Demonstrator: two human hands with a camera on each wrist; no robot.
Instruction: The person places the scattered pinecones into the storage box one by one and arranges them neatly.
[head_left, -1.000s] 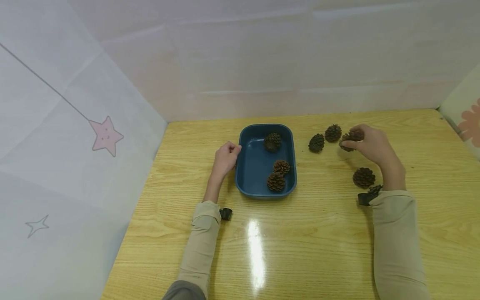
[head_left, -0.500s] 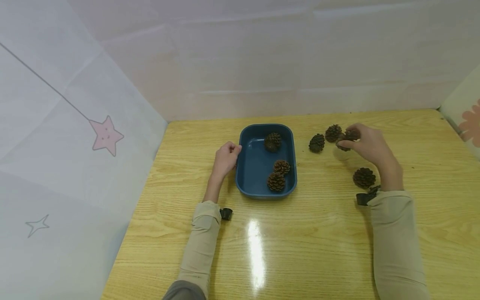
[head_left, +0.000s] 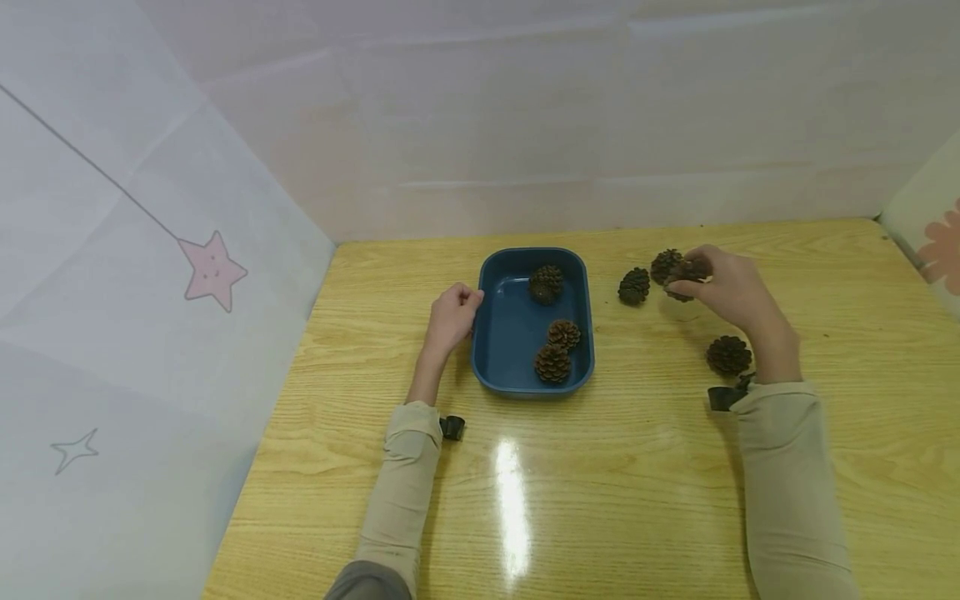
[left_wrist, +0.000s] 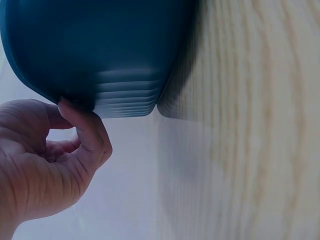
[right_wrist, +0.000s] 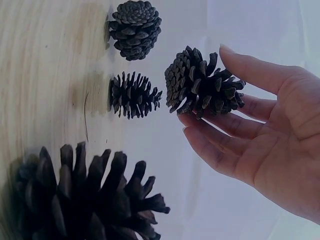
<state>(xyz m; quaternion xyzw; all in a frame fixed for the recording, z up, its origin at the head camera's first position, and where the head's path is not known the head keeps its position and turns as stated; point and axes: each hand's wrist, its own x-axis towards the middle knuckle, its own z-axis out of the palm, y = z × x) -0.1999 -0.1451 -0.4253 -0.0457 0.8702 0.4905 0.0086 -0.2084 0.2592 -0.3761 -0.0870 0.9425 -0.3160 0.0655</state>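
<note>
My right hand holds a brown pine cone between thumb and fingers, raised off the table in the right wrist view. In the head view that cone overlaps another pine cone behind it. My left hand is at the left side of a dark blue rectangular tub; in the left wrist view its curled thumb and finger pinch the rim. Inside the tub, along its right half, lie pine cones: one at the back and two touching near the front.
On the wooden table, a pine cone lies right of the tub, and another pine cone sits close to my right wrist. A pale wall covering rises behind the table's back edge.
My right hand has moved a little to the left with its pine cone, now overlapping the cone behind. My left hand and the tub stay put.
</note>
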